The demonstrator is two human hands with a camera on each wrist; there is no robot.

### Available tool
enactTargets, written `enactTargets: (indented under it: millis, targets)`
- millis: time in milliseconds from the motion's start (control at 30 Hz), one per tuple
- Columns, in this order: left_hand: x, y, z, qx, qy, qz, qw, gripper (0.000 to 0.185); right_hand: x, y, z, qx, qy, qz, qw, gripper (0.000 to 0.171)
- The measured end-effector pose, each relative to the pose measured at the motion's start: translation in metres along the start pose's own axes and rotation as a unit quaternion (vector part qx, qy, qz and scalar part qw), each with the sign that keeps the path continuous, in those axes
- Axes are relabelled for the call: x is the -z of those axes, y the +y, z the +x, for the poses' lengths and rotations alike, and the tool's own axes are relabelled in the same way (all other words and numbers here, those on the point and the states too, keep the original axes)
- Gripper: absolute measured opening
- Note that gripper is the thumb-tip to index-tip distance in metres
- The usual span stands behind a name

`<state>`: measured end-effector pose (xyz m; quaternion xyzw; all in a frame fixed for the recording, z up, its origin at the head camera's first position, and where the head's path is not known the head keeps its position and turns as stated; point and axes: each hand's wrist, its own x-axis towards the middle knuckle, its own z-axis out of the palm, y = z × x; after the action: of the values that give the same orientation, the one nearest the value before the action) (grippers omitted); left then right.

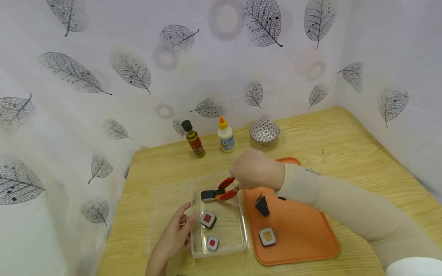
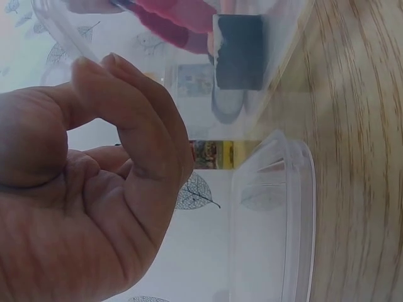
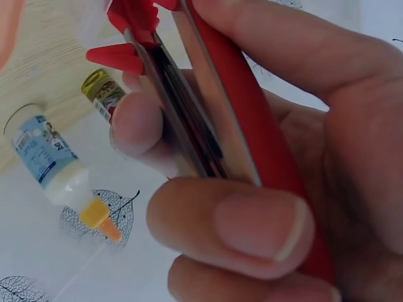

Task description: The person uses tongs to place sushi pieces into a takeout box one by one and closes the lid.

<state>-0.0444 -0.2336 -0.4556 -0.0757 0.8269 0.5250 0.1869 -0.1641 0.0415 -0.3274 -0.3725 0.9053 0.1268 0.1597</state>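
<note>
A clear plastic container (image 1: 244, 234) lies in front of me, and my left hand (image 1: 174, 234) pinches its left wall between thumb and fingers. My right hand (image 1: 253, 168) grips red tongs (image 1: 228, 194), seen close up in the right wrist view. The tong tips are at a dark-wrapped sushi piece (image 1: 208, 196) at the container's far end; whether they touch it I cannot tell. A larger sushi piece (image 1: 208, 218) with a dark red centre and a smaller one (image 1: 212, 243) with a red centre sit nearer. The left wrist view shows the dark piece (image 2: 239, 53) through the plastic.
Right of the container is an orange tray (image 1: 300, 241) bearing a dark cone-shaped piece (image 1: 263, 207) and a square sushi piece (image 1: 267, 237). A transparent lid-like sheet (image 1: 162, 214) lies left. Behind stand a dark-capped bottle (image 1: 195, 142), a white bottle (image 1: 226, 138) and a patterned bowl (image 1: 264, 132).
</note>
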Motion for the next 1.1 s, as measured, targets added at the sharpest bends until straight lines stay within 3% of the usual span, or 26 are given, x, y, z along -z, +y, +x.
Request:
enactTargets:
  millis: [167,400,633,833,1100]
  targets:
    - [-0.001,-0.001,0.0,0.0,-0.002,0.001,1.0,0.062,-0.001,-0.011,0.006,-0.017,-0.005,-0.039,0.999,0.03]
    - [-0.001,0.0,0.0,0.005,-0.002,-0.004,1.0,0.061,-0.003,-0.013,0.007,-0.019,-0.009,-0.041,0.999,0.031]
    - [0.0,0.0,0.0,0.008,-0.002,-0.001,1.0,0.062,-0.006,-0.002,0.0,0.013,0.003,0.006,1.0,0.03]
    - [0.0,-0.002,0.0,0.009,-0.001,0.0,1.0,0.062,-0.01,0.011,-0.018,0.038,0.039,0.039,0.998,0.049]
    - [0.002,-0.002,0.002,0.002,-0.006,0.011,0.9999,0.061,-0.032,0.041,-0.047,0.026,0.082,0.104,0.991,0.066]
